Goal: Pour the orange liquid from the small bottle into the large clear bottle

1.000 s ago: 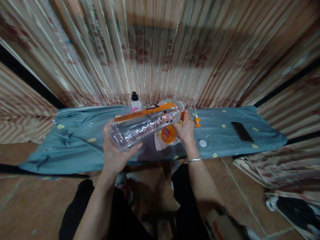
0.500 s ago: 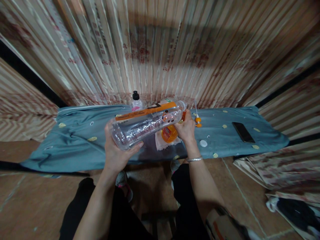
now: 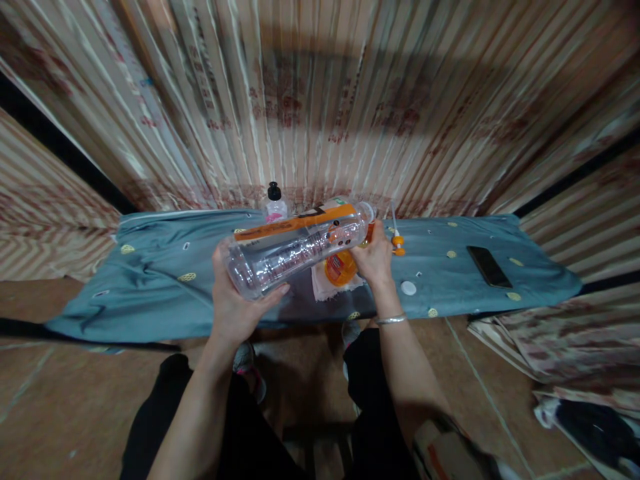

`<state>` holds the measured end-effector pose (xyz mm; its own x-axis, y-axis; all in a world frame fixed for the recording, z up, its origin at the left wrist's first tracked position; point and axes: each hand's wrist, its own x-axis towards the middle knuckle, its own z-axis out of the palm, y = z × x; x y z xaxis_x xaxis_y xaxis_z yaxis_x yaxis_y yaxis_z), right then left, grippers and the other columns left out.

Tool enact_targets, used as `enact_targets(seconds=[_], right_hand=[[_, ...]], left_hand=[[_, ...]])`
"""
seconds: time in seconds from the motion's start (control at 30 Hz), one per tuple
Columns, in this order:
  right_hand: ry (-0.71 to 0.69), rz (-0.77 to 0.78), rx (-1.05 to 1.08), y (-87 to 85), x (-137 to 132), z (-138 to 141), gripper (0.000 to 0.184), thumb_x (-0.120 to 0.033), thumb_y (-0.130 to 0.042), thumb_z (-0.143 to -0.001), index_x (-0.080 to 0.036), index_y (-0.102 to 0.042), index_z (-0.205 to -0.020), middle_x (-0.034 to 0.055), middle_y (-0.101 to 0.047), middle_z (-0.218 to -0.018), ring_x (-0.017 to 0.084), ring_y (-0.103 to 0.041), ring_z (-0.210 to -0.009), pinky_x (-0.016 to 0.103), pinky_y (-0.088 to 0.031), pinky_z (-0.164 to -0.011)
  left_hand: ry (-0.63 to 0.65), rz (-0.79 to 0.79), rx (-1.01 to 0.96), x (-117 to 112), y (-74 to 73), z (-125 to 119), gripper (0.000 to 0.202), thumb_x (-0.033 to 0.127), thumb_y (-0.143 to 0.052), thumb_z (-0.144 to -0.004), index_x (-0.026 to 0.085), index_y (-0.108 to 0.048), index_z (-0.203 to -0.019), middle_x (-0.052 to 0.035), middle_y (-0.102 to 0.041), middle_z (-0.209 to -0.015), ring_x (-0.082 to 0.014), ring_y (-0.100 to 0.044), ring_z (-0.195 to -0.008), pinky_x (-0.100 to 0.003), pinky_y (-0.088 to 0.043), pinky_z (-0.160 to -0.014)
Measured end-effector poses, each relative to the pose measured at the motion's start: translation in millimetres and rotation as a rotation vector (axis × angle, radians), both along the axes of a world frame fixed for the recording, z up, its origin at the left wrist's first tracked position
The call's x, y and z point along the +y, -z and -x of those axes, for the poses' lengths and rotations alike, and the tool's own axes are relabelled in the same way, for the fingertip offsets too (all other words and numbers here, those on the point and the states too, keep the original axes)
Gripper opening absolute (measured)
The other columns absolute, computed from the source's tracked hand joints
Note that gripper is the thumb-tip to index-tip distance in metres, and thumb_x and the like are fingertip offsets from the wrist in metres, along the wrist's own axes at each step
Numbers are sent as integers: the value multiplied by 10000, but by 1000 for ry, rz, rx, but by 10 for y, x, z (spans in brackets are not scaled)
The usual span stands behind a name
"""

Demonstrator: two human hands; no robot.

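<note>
My left hand (image 3: 240, 303) is closed around the base of a large clear plastic bottle (image 3: 295, 257) with an orange label. The bottle is tilted sideways, its mouth to the right. Below that mouth, my right hand (image 3: 374, 257) is wrapped round the upper part of an orange bottle (image 3: 341, 268); its fingers are partly hidden. Much of the orange bottle is covered by the clear bottle and my hand. Under it lies a pale cloth (image 3: 324, 288). An orange pump top (image 3: 398, 244) with a thin tube rests right of my right hand.
Teal fabric (image 3: 165, 280) covers the narrow table. A small bottle with a black cap (image 3: 274, 193) stands at the back. A round white cap (image 3: 409, 287) and a black phone (image 3: 489, 267) lie on the right. A striped curtain (image 3: 320, 100) hangs behind.
The whole view has shifted very slightly. Both hands keep their grips, and the clear bottle stays tilted at nearly the same angle.
</note>
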<state>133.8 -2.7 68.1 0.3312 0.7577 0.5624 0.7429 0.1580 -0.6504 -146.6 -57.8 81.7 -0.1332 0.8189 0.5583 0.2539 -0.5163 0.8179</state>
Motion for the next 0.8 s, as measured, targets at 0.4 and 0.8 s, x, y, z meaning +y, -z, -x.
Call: enact_targets(seconds=[0.4,0.8], right_hand=[[-4,-30,-6,-19,-26,14,509,-638,-721,-852,-222,-591,-1115,92,-761,-961,282,-712,-827,447,-589,-802],[3,-40,-17,-2,-13,5,510,-635,-718,-858,-215,-592,-1117,97,-766,-955,284,-716,-827,457,-592,-814]], left_hand=[[-13,-16,9,-6,-2,-3,1023,575,-989,-577,257,-505,-1420,-143,-627,-1387,-376,-634,-1349,-624,-503,-1176],[-5,-21,26,-1,13,12,1022,586,-983,-593,267,-486,-1427,-142,-617,-1397,-387,-613,-1381,-633,-488,-1193]])
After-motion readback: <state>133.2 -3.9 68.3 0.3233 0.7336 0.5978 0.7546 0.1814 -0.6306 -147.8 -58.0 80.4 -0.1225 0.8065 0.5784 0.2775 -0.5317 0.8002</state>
